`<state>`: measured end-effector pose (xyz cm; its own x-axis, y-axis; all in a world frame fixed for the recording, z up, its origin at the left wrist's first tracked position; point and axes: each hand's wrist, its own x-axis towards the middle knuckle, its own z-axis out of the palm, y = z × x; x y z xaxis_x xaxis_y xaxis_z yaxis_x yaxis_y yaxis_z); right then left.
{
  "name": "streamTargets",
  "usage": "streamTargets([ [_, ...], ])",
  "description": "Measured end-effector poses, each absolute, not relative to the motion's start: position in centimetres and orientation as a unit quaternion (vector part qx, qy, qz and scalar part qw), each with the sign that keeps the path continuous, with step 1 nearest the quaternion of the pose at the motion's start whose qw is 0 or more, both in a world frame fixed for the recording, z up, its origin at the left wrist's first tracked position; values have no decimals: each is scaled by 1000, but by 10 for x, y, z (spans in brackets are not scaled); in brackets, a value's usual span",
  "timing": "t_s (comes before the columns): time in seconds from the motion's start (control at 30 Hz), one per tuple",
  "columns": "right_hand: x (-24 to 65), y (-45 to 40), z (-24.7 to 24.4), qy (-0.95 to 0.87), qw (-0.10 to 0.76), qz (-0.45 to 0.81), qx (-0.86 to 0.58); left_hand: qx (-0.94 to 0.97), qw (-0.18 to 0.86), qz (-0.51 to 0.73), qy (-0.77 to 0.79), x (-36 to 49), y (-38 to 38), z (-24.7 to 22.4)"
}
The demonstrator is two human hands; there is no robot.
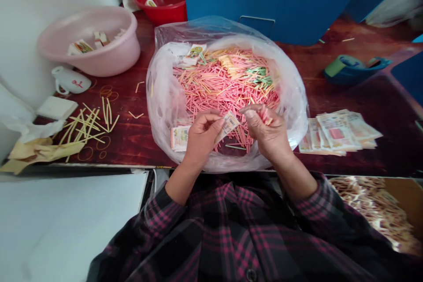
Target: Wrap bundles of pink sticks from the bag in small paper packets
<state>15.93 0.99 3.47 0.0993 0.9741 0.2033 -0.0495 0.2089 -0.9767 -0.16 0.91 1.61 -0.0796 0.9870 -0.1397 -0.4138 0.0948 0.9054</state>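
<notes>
Watching from the head cam. Left hand (201, 139) is closed in a pinch on a small printed paper packet (228, 126), holding it by one end over the bag. Right hand (267, 134) is curled, fingertips gripping a few thin pink sticks (265, 116); can't tell the exact count. Both hands sit above a clear plastic bag (157, 105) with its mouth rolled open, on a dark red wood-grain table (142, 150). The bag holds a loose heap of mostly pink sticks (224, 83), some green and yellow. Sticks look light, stiff and easy to snap or let slip: I'd pinch a small bunch mid-length. Packet looks flimsy, so an end pinch suits it. A stack of printed paper sheets (337, 132) lies right of the bag, loose yellow sticks (87, 125) left of it.
</notes>
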Motion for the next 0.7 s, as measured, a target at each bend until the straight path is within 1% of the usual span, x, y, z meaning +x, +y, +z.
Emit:
streamTargets([
  [0.1,157,8,35,-562,545,423,-456,417,514,601,448,-3,11,14],
  [0.23,157,11,33,-577,528,417,-463,528,420,592,441,-6,10,18],
  [0.3,157,10,31,-588,523,403,-468,552,391,593,438,-7,9,23],
  [0.37,156,8,29,-609,500,395,-472,564,379,590,436,-7,8,27],
  [0.47,156,5,28,-646,435,406,-478,574,383,578,435,-8,8,30],
  [0.53,157,5,29,-649,418,421,-476,566,397,572,441,-9,8,29],
  [0.57,157,6,31,-639,429,433,-470,553,407,574,445,-9,9,27],
  [0.63,160,9,36,-590,475,466,-457,501,449,588,449,-8,9,24],
  [0.7,163,15,44,-516,540,491,-447,426,527,597,430,-5,9,22],
])
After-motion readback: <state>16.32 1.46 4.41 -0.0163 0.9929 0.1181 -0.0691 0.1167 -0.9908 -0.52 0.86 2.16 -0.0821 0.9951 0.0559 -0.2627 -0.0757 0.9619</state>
